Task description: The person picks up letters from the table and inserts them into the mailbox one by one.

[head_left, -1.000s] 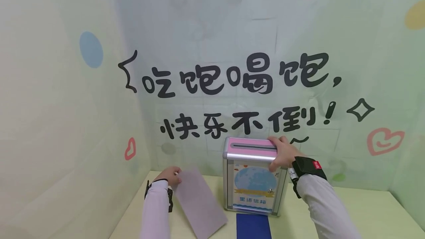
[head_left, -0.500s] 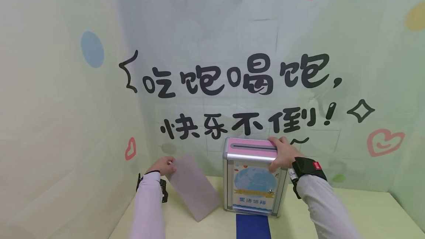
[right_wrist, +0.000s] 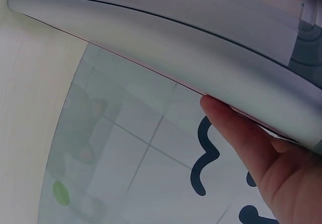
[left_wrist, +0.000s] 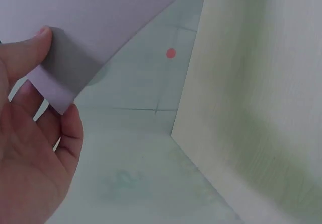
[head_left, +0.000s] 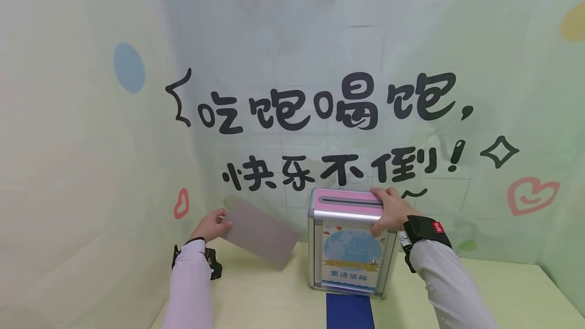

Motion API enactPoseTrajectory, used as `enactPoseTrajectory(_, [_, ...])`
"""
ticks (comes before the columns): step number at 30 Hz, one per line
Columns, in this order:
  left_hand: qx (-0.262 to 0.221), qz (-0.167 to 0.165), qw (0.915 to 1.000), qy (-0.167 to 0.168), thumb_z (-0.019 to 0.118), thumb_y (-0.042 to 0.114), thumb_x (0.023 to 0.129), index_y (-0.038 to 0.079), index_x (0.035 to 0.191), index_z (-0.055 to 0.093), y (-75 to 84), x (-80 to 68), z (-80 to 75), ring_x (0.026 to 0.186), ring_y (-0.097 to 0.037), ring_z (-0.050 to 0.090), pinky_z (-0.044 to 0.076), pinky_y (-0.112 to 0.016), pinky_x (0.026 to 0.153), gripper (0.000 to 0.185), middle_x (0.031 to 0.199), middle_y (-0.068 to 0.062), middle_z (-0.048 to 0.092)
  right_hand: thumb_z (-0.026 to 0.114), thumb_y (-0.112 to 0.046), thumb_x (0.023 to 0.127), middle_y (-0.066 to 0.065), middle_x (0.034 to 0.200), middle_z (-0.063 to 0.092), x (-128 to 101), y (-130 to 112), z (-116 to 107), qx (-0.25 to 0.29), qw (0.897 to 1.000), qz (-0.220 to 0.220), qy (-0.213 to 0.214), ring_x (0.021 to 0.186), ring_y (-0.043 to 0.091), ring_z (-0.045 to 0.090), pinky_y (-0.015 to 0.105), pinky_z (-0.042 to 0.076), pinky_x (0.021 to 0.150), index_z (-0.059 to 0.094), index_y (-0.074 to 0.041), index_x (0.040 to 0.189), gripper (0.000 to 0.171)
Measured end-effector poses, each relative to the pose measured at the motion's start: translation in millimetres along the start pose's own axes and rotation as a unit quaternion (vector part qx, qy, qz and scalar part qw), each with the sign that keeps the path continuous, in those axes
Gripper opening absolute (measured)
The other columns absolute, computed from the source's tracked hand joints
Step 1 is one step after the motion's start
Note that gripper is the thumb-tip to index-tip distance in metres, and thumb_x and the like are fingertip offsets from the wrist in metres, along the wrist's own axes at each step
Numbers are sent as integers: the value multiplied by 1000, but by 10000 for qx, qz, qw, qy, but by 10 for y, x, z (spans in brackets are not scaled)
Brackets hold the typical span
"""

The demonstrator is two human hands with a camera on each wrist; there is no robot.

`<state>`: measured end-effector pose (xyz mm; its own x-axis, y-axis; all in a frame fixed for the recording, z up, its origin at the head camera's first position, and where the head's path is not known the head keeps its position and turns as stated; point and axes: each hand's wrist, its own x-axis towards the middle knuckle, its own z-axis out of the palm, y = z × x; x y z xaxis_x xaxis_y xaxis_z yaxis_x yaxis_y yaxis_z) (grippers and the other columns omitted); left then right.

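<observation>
In the head view my left hand (head_left: 210,225) pinches one corner of a flat mauve paper (head_left: 260,230), plain and envelope-shaped. The paper is lifted at a slant above the table, left of a mailbox (head_left: 349,253). The left wrist view shows my thumb on the near face of the paper (left_wrist: 100,12) and the fingers behind it. The mailbox stands upright, with a pink top, a dark slot, silver edges and a globe picture on its front. My right hand (head_left: 393,212) grips its upper right end; in the right wrist view, part of that hand (right_wrist: 271,163) shows against the silver side.
On the pale table (head_left: 256,301), a dark blue flat rectangle (head_left: 349,311) lies just in front of the mailbox. A printed backdrop (head_left: 292,55) rises close behind the mailbox, and a side wall (head_left: 91,192) borders the table on the left.
My left hand has moved left and up with the mauve paper, which has lifted and turned closer to level. The right hand and the mailbox have stayed in place.
</observation>
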<state>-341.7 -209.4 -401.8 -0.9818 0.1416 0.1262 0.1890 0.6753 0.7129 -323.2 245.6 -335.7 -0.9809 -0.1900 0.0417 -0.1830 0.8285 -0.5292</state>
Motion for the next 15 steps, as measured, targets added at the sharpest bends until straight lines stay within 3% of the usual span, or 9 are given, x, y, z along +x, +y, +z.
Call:
enactPoseTrajectory(6, [-1125, -524, 9913, 429, 54, 11, 90, -7, 109, 47, -168, -85, 42, 106, -39, 53, 43, -48, 87, 27, 116, -31, 53, 80, -19, 44, 17, 112, 37, 3, -3, 10, -45, 10000, -17, 4, 87, 31, 48, 39, 45, 65, 34, -12, 135, 103])
enactPoseTrajectory(10, [-1840, -899, 9766, 659, 54, 18, 91, -5, 118, 45, -297, -111, 109, 113, -38, 49, 40, -48, 93, 36, 124, -28, 50, 80, -19, 43, 16, 112, 37, 2, -4, 13, -49, 10000, 5, -4, 87, 31, 48, 39, 45, 64, 34, -13, 135, 103])
enactPoseTrajectory(15, [-2785, -1008, 9514, 843, 52, 19, 93, -2, 129, 38, -338, -101, 236, 119, -38, 43, 37, -47, 97, 45, 132, -28, 42, 80, -19, 43, 17, 112, 37, -11, -7, 2, -39, 10000, -25, 7, 87, 31, 48, 39, 45, 65, 34, -12, 135, 104])
